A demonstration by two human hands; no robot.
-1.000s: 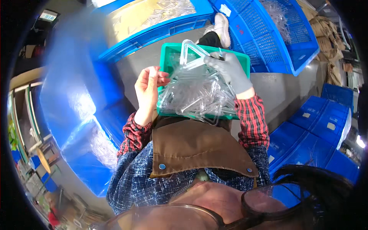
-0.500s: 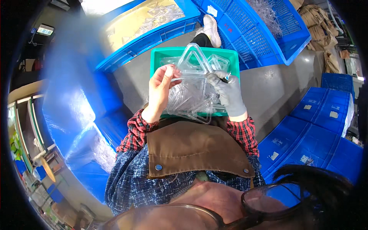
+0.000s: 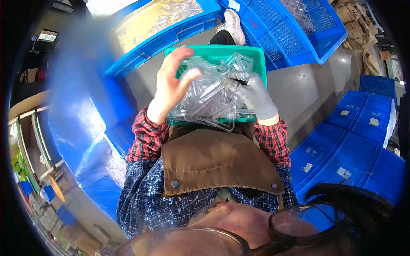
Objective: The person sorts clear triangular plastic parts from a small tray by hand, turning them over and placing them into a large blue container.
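A green plastic tray (image 3: 256, 53) rests on my lap, heaped with several clear plastic triangular pieces (image 3: 209, 102). My left hand (image 3: 173, 83), bare, grips one clear piece (image 3: 205, 87) at the top of the heap with thumb and fingers. My right hand (image 3: 252, 91), in a grey glove, is closed on the other end of the clear pieces, and something small and dark shows between its fingers. The two hands are close together over the middle of the tray.
A blue crate (image 3: 166, 32) of clear parts stands beyond the tray on the left, and a blue mesh crate (image 3: 290, 25) on the right. Stacked blue lids or crates (image 3: 350, 145) lie to my right. A large plastic-wrapped blue surface (image 3: 81, 111) is to my left.
Both hands shifted over the heap: the left hand rose to the top of the pile and opened wider, while the gloved right hand stayed on the clear pieces.
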